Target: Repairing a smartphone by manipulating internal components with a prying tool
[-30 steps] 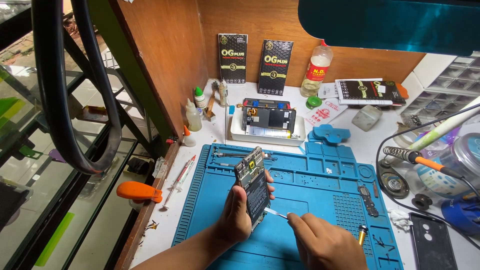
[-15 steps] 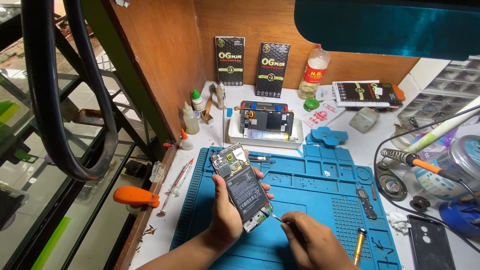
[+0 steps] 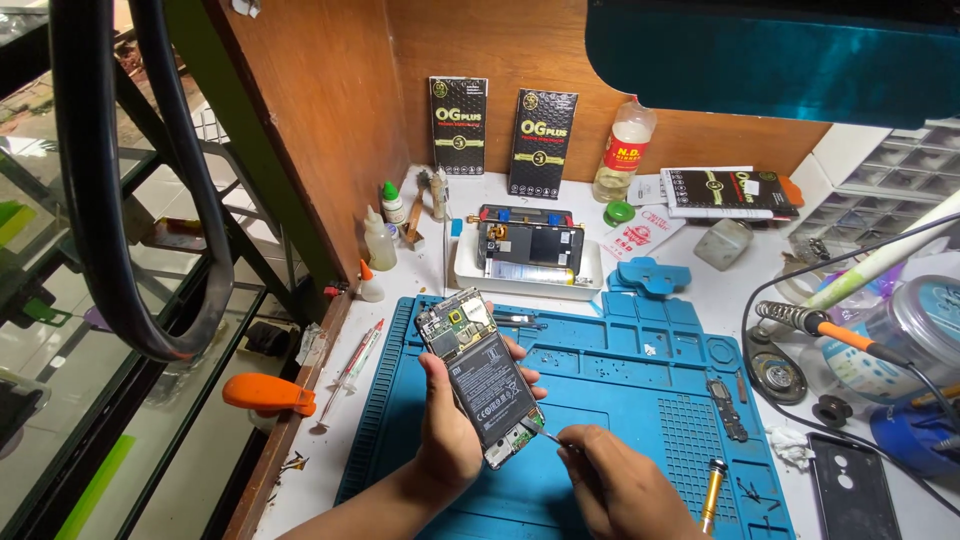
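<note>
While the left hand (image 3: 450,430) props it up off the mat, the opened phone (image 3: 480,375) faces the camera with its back cover off.

Opened phone: held tilted, top end away from the person, battery and circuit board showing; it sits in the left palm above the blue work mat (image 3: 640,400), apparently so the bottom end stays free for the tool.
Left hand: closed round the phone's lower half, thumb on the near edge, fingers wrapped behind and showing at the far edge.
Right hand (image 3: 625,490): just right of the left hand, curled shut on a thin metal tool (image 3: 550,437); whether tweezers or a probe cannot be told.
Thin metal tool: tip touching the phone's bottom end, beside the left thumb.
Gold-handled screwdriver (image 3: 708,490): lying on the mat just right of the right hand, within easy reach.
White tray (image 3: 470,275): beyond both hands, carrying a second dismantled phone.
Soldering iron (image 3: 830,325): well to the right of the right hand, resting in its coil stand.
Black back cover (image 3: 850,490): flat on the bench, right of the mat.
Change since half a second ago: the phone is at much the same tilt; the right hand is closer in, and the tool tip now meets the bottom end.
Change since one second ago: the phone was then more upright and edge-on, the right hand lower and apart from it.
</note>
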